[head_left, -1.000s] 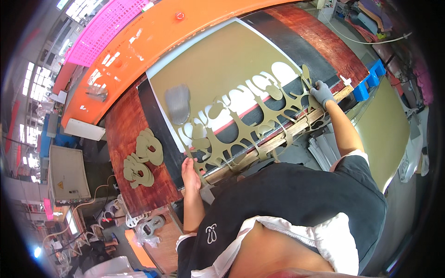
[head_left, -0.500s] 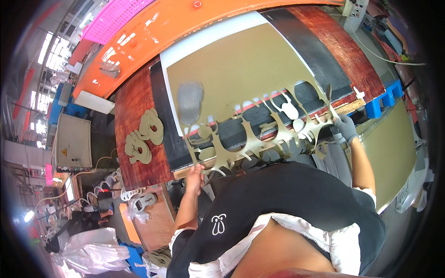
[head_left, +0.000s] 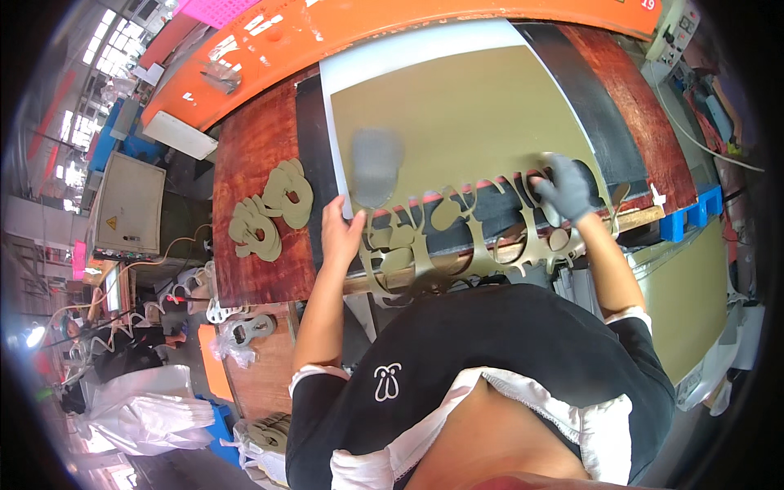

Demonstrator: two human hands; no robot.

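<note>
On the table (head_left: 257,131) lies the olive sheet (head_left: 474,114), cut-out edge toward the person. The gloved right hand (head_left: 565,188) is blurred over it, grip unclear; the left hand (head_left: 337,235) spreads thumb from fingers at its side. Even handling should spare the thin strips (head_left: 480,255).

Left hand (head_left: 341,233) bare, right hand (head_left: 565,189) gloved, perhaps spread

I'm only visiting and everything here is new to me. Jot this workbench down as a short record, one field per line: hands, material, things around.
Left hand: bare, thumb and fingers apart, at the sheet's left edge; contact unclear
Right hand: gray-gloved, motion-blurred, by the sheet's cut part
Sheet: olive; uncut on the far side, openwork nearest the person
On sheet: gray sole-shaped object
Left board: red-brown, bearing olive cutouts
Behind: orange beam
</note>
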